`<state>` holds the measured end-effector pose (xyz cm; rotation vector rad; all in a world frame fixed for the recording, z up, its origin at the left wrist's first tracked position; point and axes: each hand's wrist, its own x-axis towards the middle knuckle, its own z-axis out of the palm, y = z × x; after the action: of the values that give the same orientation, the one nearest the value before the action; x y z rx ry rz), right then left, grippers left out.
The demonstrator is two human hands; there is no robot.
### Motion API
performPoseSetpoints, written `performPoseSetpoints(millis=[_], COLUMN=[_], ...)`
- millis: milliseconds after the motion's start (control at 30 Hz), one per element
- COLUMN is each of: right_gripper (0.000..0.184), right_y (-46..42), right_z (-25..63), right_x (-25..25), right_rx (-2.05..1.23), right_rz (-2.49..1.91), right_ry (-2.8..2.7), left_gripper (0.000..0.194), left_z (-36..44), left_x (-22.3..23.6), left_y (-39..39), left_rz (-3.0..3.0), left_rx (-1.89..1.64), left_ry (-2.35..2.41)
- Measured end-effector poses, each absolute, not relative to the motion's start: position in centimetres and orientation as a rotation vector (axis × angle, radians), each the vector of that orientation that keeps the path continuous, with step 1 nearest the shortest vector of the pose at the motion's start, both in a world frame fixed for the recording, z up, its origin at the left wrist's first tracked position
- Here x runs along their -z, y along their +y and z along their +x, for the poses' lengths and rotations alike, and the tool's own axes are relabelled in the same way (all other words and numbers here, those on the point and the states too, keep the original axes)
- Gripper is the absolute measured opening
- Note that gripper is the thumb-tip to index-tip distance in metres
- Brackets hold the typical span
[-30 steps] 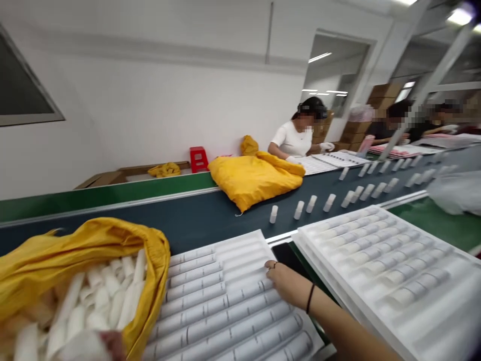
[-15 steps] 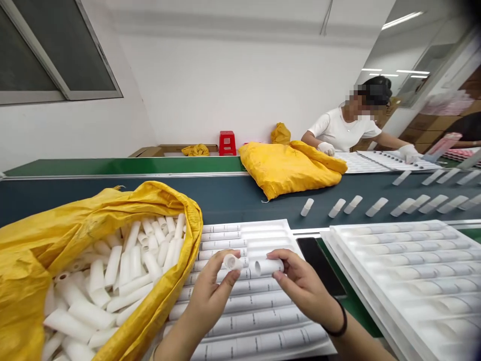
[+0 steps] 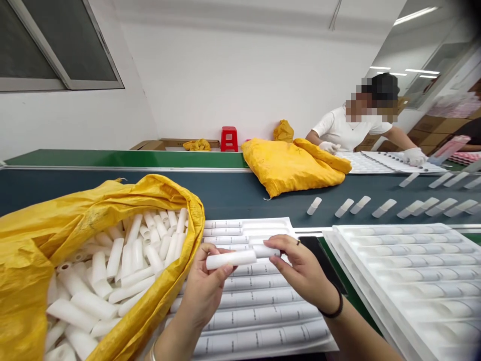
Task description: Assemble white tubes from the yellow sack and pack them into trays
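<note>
Above white moulded tray bearing printed white cylinders, I pinch smooth, straight white plastic tube between thumb and fingers of left hand. Right hand grips second white tube by its right end. Facing ends seem to touch; cannot tell whether joined. Both likely light, fairly stiff, slightly slippery, hardly fragile. Best hold, I judge: mid-length, gentle squeeze, facing ends free. Left tube looks plain, softly glossy; right one partly hidden by my fingers.
</note>
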<state>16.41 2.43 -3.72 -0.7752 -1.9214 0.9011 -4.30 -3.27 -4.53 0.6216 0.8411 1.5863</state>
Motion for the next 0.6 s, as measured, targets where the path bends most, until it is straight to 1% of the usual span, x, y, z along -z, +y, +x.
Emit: performPoseSetpoints(millis=[67, 133, 267, 367, 433, 533, 600], right_gripper=[0.027, 0.028, 0.025, 0.023, 0.026, 0.031, 0.032], right_y=[2.5, 2.5, 2.6, 2.9, 3.2, 3.3, 3.2], right_z=[16.7, 16.8, 16.8, 16.9, 17.1, 17.4, 17.3], right_x=[3.1, 2.8, 2.9, 3.0, 2.9, 2.3, 2.0], right_rx=[-0.874, -0.942, -1.009, -1.036, -0.959, -0.76, -0.712], right_rz=[-0.708, -0.675, -0.853, -0.862, -0.796, -0.68, -0.618], right_ry=[-1.997, -2.013, -1.86, -1.838, -1.927, -2.121, -2.227], left_gripper=[0.034, 0.031, 0.024, 0.02, 0.021, 0.029, 0.033], left_z=[-4.4, -4.5, -4.9, -5.4, -5.8, -6.1, -6.1], left_x=[4.9, 5.4, 6.1, 6.1, 5.7, 5.0, 4.4], left_y=[-3.3, -3.2, -3.2, -3.3, -3.4, -3.4, -3.4], left_rz=[0.743, 0.863, 0.986, 1.236, 1.512, 1.912, 2.082], left_rx=[-1.544, -1.516, -1.511, -1.466, -1.403, -1.276, -1.152], left_ry=[0.907, 0.987, 1.065, 1.177, 1.255, 1.293, 1.302])
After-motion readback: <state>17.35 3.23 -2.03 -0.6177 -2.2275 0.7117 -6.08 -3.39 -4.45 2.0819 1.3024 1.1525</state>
